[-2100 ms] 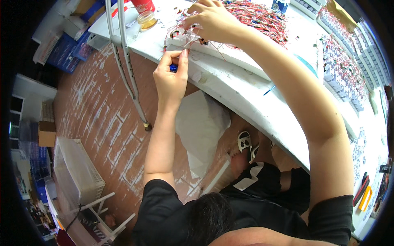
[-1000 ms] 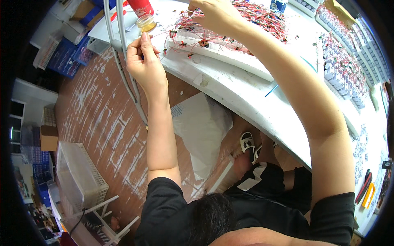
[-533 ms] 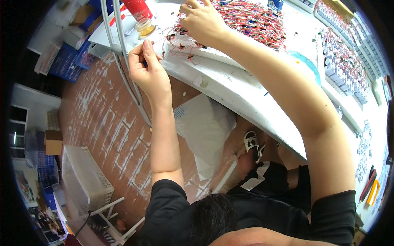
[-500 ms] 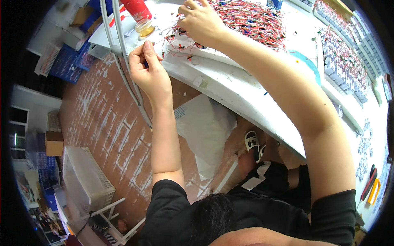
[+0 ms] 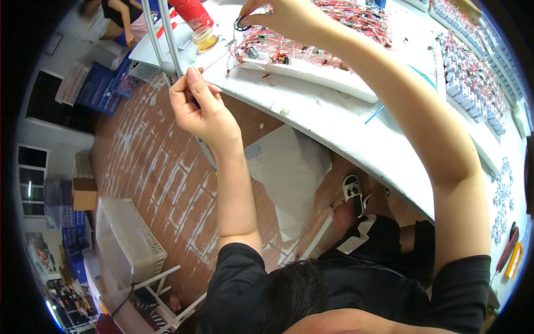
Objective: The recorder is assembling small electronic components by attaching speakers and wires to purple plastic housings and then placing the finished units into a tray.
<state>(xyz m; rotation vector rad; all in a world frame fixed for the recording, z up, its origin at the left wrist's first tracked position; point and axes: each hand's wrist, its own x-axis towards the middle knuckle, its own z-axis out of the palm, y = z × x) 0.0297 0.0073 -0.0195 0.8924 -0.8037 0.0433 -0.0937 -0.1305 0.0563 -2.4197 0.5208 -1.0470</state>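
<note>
Over the far left part of the white table [image 5: 334,125], my right hand [image 5: 283,19] pinches a small round black part [image 5: 242,24] between thumb and fingertips. My left hand [image 5: 203,106] is closed, thumb pressed on the forefinger, just off the table's edge. A thin red wire [image 5: 221,60] runs from its fingertips up toward the round part; where it ends I cannot make out. Under and beyond my right hand lies a big tangle of red and white wires [image 5: 356,25] with small parts attached. A white strip [image 5: 317,75] borders the pile on the near side.
A glass jar of amber stuff [image 5: 204,39] and a red bottle [image 5: 191,14] stand at the far left, beside metal lamp poles [image 5: 169,42]. Rows of grey wired blocks [image 5: 473,89] fill the right. Another person [image 5: 119,16] is at the far left. A plastic sack [image 5: 292,183] lies on the floor.
My right hand has risen off the wire pile and now holds the round black part out. My left hand stays pinched near the table edge. Another person has come into view.
</note>
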